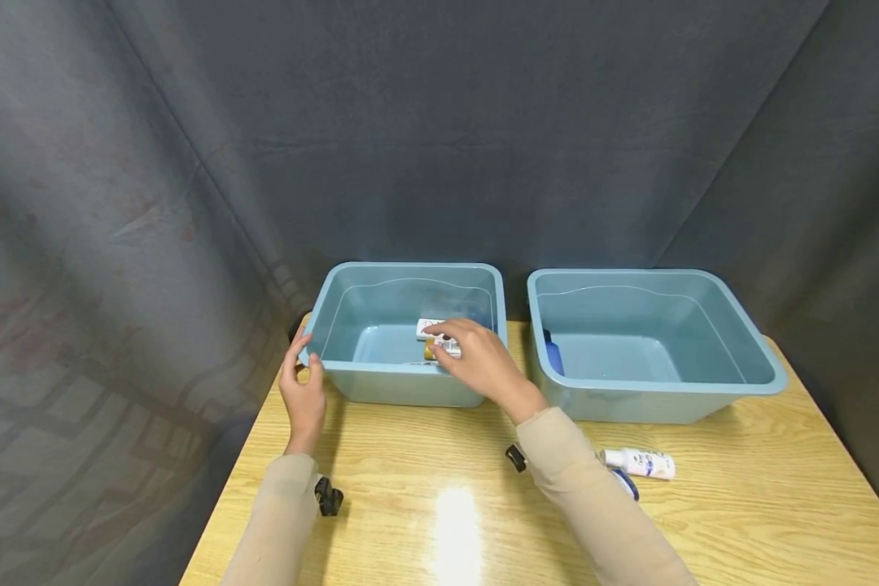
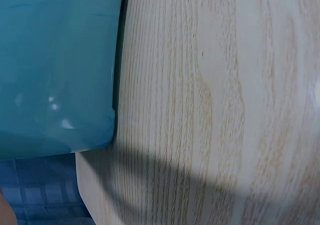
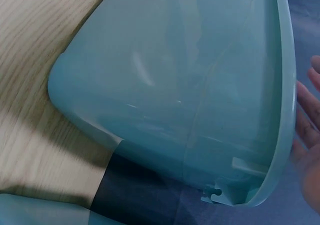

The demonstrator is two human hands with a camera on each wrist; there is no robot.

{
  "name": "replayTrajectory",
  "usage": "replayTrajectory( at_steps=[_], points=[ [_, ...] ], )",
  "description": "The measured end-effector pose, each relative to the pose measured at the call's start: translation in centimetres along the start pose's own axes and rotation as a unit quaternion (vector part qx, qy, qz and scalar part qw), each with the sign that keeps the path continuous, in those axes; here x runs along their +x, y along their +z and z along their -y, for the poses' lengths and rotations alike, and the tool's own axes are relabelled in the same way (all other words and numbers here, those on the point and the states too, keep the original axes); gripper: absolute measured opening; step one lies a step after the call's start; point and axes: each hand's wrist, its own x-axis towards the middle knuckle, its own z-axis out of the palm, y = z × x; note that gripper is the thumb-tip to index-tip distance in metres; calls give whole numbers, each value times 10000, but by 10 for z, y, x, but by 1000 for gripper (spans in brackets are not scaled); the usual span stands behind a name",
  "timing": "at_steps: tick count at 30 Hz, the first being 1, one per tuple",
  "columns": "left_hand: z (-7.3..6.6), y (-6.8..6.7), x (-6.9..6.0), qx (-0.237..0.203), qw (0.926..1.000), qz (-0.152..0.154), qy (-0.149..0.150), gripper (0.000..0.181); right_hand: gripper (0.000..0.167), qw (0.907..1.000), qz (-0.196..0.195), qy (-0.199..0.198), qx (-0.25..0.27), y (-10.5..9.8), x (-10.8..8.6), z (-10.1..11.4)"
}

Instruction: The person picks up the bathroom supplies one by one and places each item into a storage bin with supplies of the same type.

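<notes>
My left hand (image 1: 304, 399) grips the front-left corner of the left blue plastic bin (image 1: 410, 381), thumb by the front rim and fingers along the left side. My right hand (image 1: 479, 358) reaches over the front-right part of that bin with thumb and fingers apart. Beneath them, inside the bin, are a white item with red print (image 1: 428, 328) and a small yellow-capped container (image 1: 430, 350), both partly hidden by the hand. In the right wrist view the right hand (image 3: 310, 125) shows beyond the bin's rim (image 3: 287, 110), fingers loosely spread.
A second blue bin (image 1: 666, 399) stands to the right, with a dark blue bottle (image 1: 553, 355) at its left inside. On the wooden table (image 1: 403, 480), a white bottle (image 1: 648, 463) lies by a blue-and-white item (image 1: 626, 483), partly behind the right sleeve. Grey curtains (image 1: 439, 163) hang behind.
</notes>
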Motion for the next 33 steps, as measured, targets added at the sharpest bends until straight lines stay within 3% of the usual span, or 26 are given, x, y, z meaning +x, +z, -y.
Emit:
replayTrajectory(
  at_steps=[20,33],
  points=[
    [2,1,1,72,10000,-27,-1,33,23,9959,-722,-415,-339,-11,-14,13],
    [1,3,2,74,9999,-107,-28,33,23,9890,-1209,-810,-271,-13,-30,17]
  ],
)
